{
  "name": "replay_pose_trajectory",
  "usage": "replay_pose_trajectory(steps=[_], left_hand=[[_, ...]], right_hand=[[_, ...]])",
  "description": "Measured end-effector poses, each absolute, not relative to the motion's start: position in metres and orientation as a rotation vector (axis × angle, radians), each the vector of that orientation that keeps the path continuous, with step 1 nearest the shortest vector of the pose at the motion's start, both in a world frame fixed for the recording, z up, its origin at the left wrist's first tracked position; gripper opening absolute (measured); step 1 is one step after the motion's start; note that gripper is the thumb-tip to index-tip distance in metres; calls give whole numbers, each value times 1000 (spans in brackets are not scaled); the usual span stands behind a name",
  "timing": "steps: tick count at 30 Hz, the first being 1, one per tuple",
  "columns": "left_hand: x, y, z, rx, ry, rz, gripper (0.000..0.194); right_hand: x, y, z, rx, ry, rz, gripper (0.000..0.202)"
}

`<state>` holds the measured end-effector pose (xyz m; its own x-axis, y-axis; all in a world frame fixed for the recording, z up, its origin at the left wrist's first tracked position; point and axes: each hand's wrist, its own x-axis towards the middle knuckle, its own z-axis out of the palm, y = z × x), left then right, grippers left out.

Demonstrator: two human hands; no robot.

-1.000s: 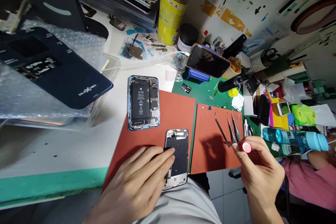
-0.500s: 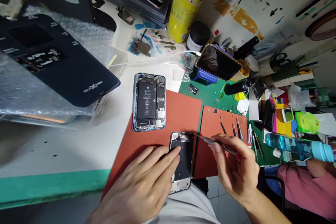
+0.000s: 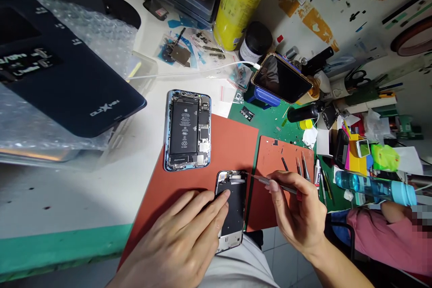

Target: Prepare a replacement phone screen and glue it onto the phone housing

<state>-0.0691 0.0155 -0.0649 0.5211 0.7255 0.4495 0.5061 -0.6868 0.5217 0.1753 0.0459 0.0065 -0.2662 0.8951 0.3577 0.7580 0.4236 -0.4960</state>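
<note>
My left hand (image 3: pixel 191 229) lies with outstretched fingers over a detached phone screen (image 3: pixel 232 209), its back side up, fingertips resting on the dark panel. The thumb is hidden. Between thumb and fingers of my right hand (image 3: pixel 300 211) is a slim metal pick (image 3: pixel 261 180) with a ridged grip. Its thin tip is at the screen's top right corner; whether it touches cannot be made out. Farther up lies an opened phone body (image 3: pixel 186 130) with battery and boards exposed, partly on the red mat (image 3: pixel 232 139).
Tweezers (image 3: pixel 305 168) and a glue tube (image 3: pixel 317 173) lie right, near a water bottle (image 3: pixel 374 186). A charging phone (image 3: pixel 283 78) leans on a blue stand. A dark device (image 3: pixel 101 103) on bubble wrap occupies the left. A person in a pink top (image 3: pixel 381 238) sits at right.
The camera view has shifted slightly, moving most things a little left in the picture. Both hands keep nearly the same places on the screen, and the pick's tip stays at its top right corner.
</note>
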Motion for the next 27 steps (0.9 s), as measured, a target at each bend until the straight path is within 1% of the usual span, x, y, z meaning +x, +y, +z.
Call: replay_pose_trajectory(steps=[8, 16, 21, 23, 27], left_hand=[[-69, 16, -65, 2431, 1021, 953, 29], [-69, 15, -64, 2418, 1030, 956, 29], [-68, 14, -66, 2414, 1034, 953, 30], [-68, 14, -66, 2418, 1039, 952, 30], [-68, 15, -65, 2421, 1064, 949, 32]], right_hand=[[177, 46, 8, -1389, -2101, 365, 42], [174, 50, 13, -1363, -2138, 336, 43], [175, 56, 26, -1288, -2270, 477, 41], [175, 60, 29, -1286, -2329, 417, 36], [172, 66, 26, -1249, -2416, 129, 25]])
